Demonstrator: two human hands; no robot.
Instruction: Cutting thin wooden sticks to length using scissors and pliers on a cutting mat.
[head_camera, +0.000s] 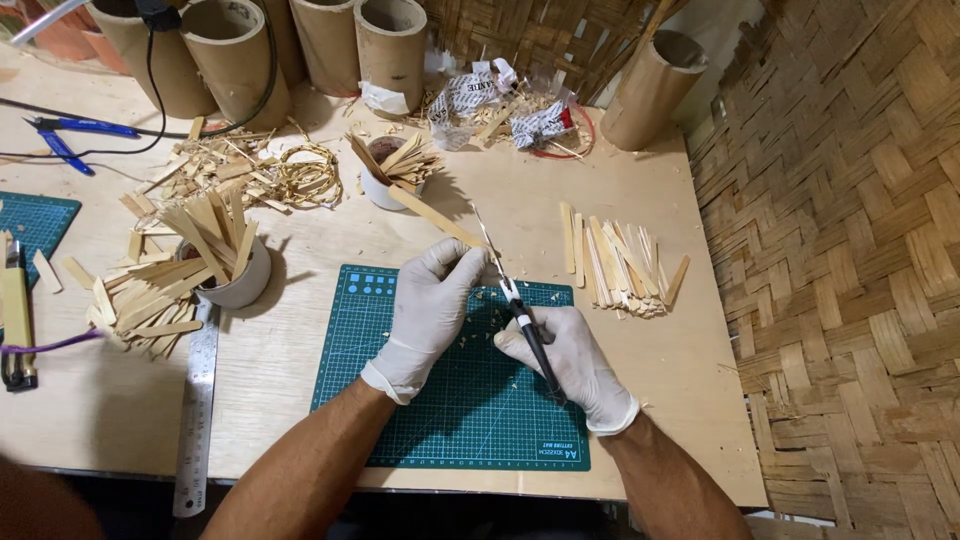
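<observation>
Both my hands wear white gloves over a green cutting mat (400, 400). My left hand (425, 310) holds a thin bamboo strip (432, 216) that slants up and to the left from my fingers. My right hand (570, 365) grips a black-handled craft knife (528, 325), its blade touching the strip near my left fingertips. Small shavings lie on the mat under the blade.
A pile of cut bamboo strips (620, 260) lies right of the mat. Two white cups (240, 280) (385, 185) hold more strips. A steel ruler (197, 410) lies left of the mat. Bamboo tubes (390, 45) line the back; blue pliers (70, 135) are far left.
</observation>
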